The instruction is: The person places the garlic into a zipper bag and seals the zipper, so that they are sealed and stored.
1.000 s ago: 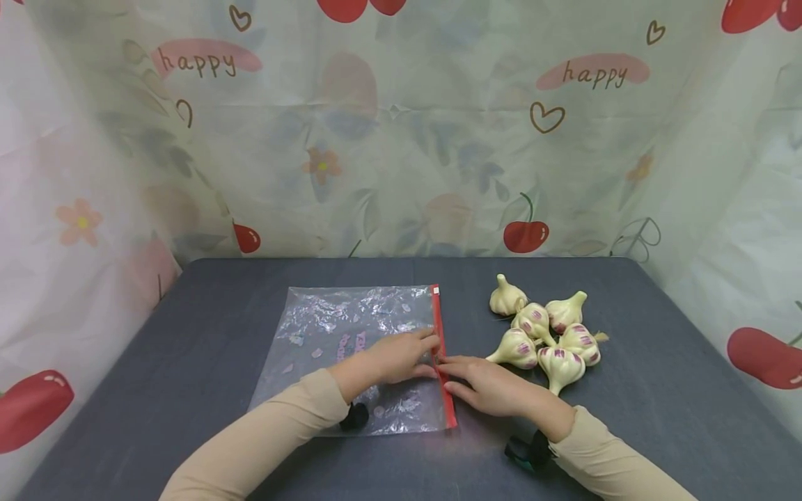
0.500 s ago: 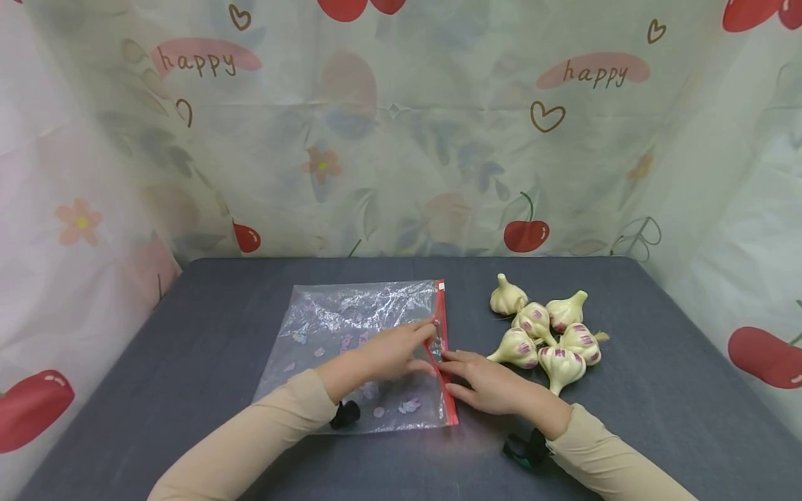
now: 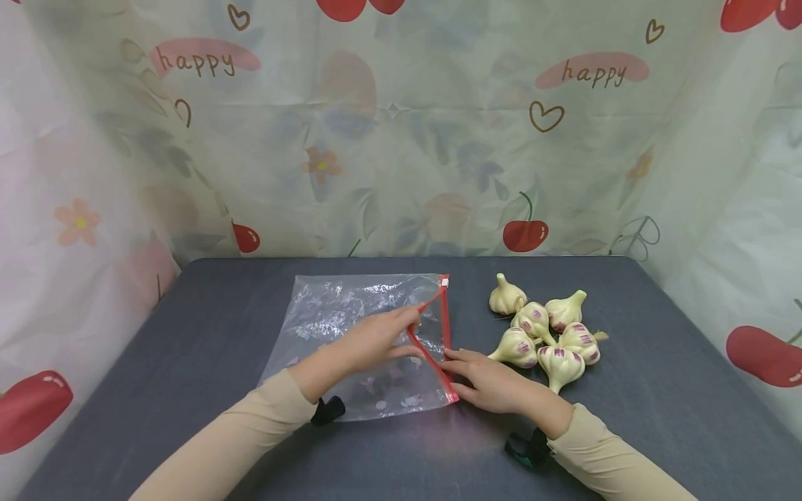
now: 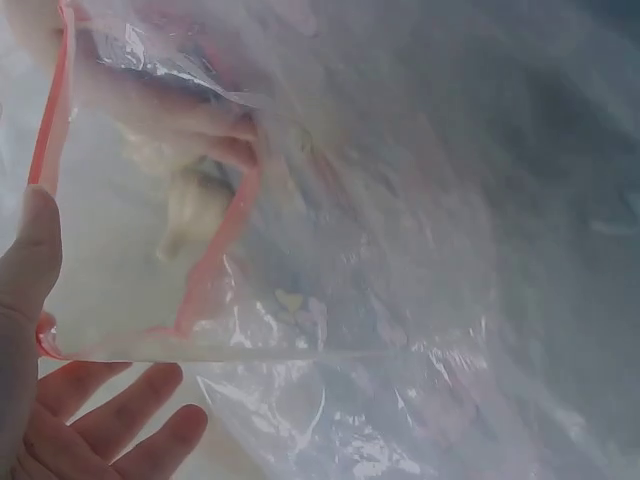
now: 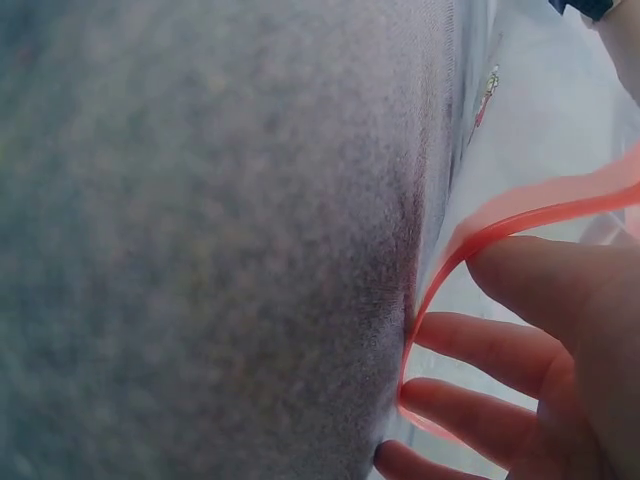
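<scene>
A clear zip bag (image 3: 351, 296) with red edge strips (image 3: 446, 316) lies flat on the dark table, its mouth facing right and spread apart. My left hand (image 3: 379, 339) pinches the upper strip between thumb and fingers and holds it raised. In the left wrist view the thumb (image 4: 35, 245) lies along that red strip. My right hand (image 3: 489, 381) rests at the mouth's right side, its fairly straight fingers pressing the lower strip near the tabletop. In the right wrist view its thumb (image 5: 530, 280) touches the red band (image 5: 540, 200) too.
Several garlic bulbs (image 3: 562, 367) lie in a cluster right of the bag, just beyond my right hand. Black wrist straps (image 3: 529, 449) sit below the sleeves. A patterned curtain (image 3: 401, 139) hangs behind and beside the dark table (image 3: 219, 313).
My left hand has moved left and slightly away from me, drawing the upper strip off the lower one, so the bag's mouth has widened. The right hand has stayed nearly in place.
</scene>
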A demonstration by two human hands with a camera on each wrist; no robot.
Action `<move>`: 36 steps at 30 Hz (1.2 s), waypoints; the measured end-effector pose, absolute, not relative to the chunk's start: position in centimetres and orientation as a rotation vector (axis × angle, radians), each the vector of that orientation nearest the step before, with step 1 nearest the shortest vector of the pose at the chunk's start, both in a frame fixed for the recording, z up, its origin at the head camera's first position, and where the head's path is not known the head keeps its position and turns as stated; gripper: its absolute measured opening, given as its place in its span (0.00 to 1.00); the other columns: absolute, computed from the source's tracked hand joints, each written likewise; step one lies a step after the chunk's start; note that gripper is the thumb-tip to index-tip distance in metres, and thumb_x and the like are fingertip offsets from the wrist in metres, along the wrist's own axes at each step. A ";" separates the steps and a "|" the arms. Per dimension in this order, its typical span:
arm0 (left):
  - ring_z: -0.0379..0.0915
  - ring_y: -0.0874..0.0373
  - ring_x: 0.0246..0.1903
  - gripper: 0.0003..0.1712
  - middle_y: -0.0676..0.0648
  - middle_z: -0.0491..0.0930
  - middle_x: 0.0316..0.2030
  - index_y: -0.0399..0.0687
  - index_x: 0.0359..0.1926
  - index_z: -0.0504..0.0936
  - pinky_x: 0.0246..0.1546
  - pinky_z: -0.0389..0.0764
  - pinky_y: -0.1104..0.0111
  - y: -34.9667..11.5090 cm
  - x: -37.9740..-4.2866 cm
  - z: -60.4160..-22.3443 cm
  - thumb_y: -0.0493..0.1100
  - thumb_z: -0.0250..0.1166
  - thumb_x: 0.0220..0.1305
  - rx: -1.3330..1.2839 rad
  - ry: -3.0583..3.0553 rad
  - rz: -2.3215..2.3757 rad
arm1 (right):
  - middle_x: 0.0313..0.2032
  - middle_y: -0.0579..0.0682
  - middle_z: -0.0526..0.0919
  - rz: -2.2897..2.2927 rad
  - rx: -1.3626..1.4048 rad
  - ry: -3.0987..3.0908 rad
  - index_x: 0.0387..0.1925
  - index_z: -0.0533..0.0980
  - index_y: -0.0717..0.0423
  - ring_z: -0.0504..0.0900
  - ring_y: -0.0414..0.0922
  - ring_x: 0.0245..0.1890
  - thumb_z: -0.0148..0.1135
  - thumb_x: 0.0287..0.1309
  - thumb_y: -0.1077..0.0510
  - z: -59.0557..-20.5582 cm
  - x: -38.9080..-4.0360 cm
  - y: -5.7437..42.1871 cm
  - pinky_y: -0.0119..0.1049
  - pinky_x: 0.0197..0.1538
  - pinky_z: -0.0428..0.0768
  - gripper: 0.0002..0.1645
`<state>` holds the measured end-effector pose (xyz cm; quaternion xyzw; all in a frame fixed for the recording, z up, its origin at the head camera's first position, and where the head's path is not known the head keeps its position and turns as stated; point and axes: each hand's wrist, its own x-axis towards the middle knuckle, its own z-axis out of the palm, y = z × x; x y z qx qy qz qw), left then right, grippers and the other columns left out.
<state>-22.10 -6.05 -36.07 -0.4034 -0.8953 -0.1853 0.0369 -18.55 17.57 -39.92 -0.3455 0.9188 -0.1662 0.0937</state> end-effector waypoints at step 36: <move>0.74 0.57 0.27 0.22 0.51 0.79 0.35 0.48 0.43 0.69 0.26 0.70 0.74 -7.4 -22.0 -35.0 0.53 0.67 0.55 -1.219 -2.616 -0.600 | 0.61 0.59 0.72 -0.694 -1.042 2.748 0.54 0.75 0.59 0.71 0.55 0.62 0.52 0.66 0.48 -38.5 -19.0 18.4 0.52 0.60 0.70 0.23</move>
